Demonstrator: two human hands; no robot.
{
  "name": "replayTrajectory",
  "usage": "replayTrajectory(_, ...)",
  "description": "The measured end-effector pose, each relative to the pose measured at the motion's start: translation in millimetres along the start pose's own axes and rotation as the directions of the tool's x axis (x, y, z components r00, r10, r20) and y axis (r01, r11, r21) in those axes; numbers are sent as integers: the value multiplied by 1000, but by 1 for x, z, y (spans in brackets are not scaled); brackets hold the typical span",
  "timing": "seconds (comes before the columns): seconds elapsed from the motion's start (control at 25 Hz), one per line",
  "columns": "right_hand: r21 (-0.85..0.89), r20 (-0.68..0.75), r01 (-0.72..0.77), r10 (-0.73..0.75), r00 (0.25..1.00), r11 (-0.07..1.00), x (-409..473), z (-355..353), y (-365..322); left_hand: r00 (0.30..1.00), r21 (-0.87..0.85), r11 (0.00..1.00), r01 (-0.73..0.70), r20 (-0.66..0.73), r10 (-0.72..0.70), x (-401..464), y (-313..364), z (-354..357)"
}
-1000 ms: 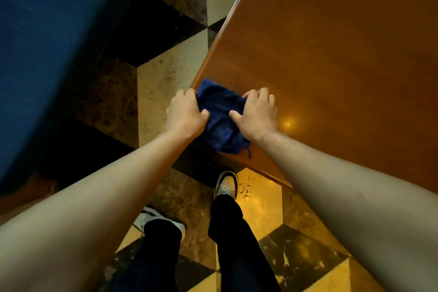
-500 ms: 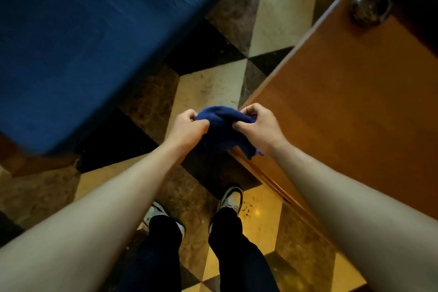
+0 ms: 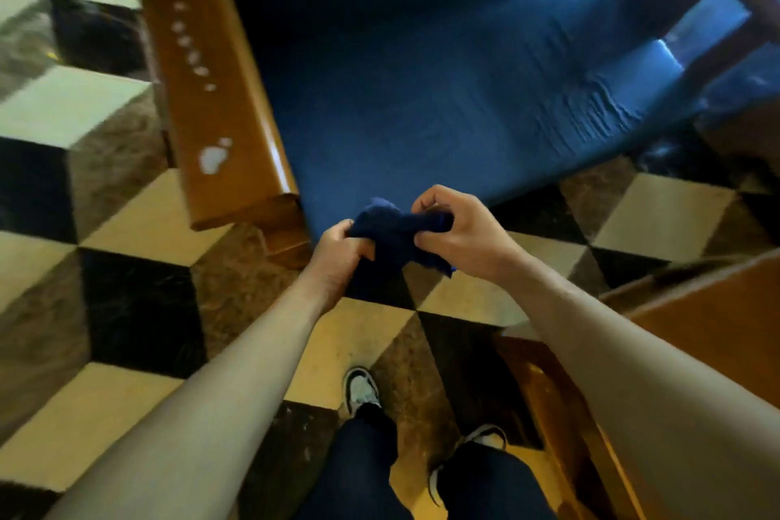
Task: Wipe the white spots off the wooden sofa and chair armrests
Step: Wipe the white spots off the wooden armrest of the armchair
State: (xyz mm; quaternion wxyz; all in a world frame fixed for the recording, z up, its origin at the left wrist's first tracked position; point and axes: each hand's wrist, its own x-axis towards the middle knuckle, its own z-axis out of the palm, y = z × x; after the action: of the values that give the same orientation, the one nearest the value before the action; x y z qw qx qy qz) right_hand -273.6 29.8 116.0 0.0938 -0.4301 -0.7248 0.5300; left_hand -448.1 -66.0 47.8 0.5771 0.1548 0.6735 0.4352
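Observation:
A dark blue cloth (image 3: pixel 392 234) is bunched between both hands in front of me, above the floor. My left hand (image 3: pixel 339 255) grips its left end and my right hand (image 3: pixel 458 234) pinches its right end. Up and to the left runs a wooden armrest (image 3: pixel 228 106) of a chair with a blue seat cushion (image 3: pixel 443 89). White spots (image 3: pixel 213 158) lie on the armrest: a large blotch near its front end and a row of several small dots farther back. The cloth is apart from the armrest, to the right of its front end.
A wooden table (image 3: pixel 717 329) stands at the lower right, its corner beside my right forearm. The floor (image 3: pixel 139 308) is black, cream and brown tiles. My legs and shoes (image 3: pixel 361 391) are at the bottom. A second wooden armrest (image 3: pixel 734 0) shows at the top right.
The cloth has come off the wooden table, held by both hands. My view has turned left from the table to the blue chair, bringing the spotted armrest into sight.

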Motion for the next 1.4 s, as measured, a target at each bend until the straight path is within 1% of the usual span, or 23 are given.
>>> replayTrajectory(0.12,-11,188,99,-95,978,995,28,33,-72,996,-81,993,-83,17,85,-19,22,-77)
replayTrajectory(0.24,32,361,106,-111,926,994,58,62,-121,990,-160,978,-132,28,138,-34,34,-135)
replayTrajectory(0.28,65,385,90,-108,917,994,68,71,-128,991,-177,977,-123,32,130,-36,36,-147)
replayTrajectory(0.36,145,382,23,-78,921,989,89,91,-133,992,-251,962,-106,45,121,-33,35,-171)
replayTrajectory(0.44,202,351,-73,-3,937,977,112,112,-128,988,-342,933,-112,64,141,-26,33,-192)
replayTrajectory(0.48,211,346,-116,36,937,971,125,123,-123,990,-361,926,-108,42,132,-20,33,-201)
replayTrajectory(0.52,196,344,-153,78,936,969,137,133,-115,995,-362,927,-98,-9,102,-13,30,-207)
replayTrajectory(0.6,95,309,-182,145,940,979,161,150,-99,990,-336,939,-70,-140,24,1,25,-216)
replayTrajectory(0.68,-21,242,-188,188,952,982,193,163,-84,966,-262,965,-18,-253,-51,21,24,-219)
replayTrajectory(0.72,-69,205,-189,199,958,980,208,167,-78,947,-196,980,22,-309,-83,32,25,-217)
replayTrajectory(0.8,-99,121,-186,197,973,978,235,174,-65,908,-60,993,97,-404,-113,54,32,-211)
replayTrajectory(0.84,-85,63,-201,206,976,976,251,177,-59,887,-25,992,127,-444,-125,71,35,-208)
replayTrajectory(0.88,-71,-11,-201,201,980,977,260,181,-52,879,26,990,136,-465,-108,84,38,-205)
replayTrajectory(0.92,-81,-106,-179,170,980,980,266,186,-47,869,105,988,116,-491,-50,97,44,-205)
replayTrajectory(1.0,-180,-263,-167,116,958,969,271,203,-45,841,311,945,102,-534,86,115,58,-213)
replayTrajectory(1.04,-231,-267,-191,127,955,954,272,214,-45,821,379,920,100,-553,139,121,60,-222)
replayTrajectory(1.12,-355,-122,-260,231,965,898,261,244,-46,787,436,894,106,-587,193,126,62,-242)
replayTrajectory(1.16,-426,-74,-292,289,955,856,258,258,-47,764,432,894,122,-616,193,132,59,-255)
replayTrajectory(1.24,-524,-109,-335,329,938,783,272,270,-51,722,365,908,205,-683,111,146,55,-279)
replayTrajectory(1.28,-531,-148,-352,325,934,771,285,271,-53,738,334,906,261,-674,36,155,52,-291)
replayTrajectory(1.32,-500,-192,-381,329,925,778,301,271,-53,778,313,896,314,-626,-54,167,49,-304)
replayTrajectory(1.36,-420,-232,-417,349,908,806,318,266,-52,812,273,895,352,-565,-146,181,49,-315)
replayTrajectory(1.4,-302,-247,-450,387,888,840,333,258,-49,834,189,914,360,-504,-224,194,50,-325)
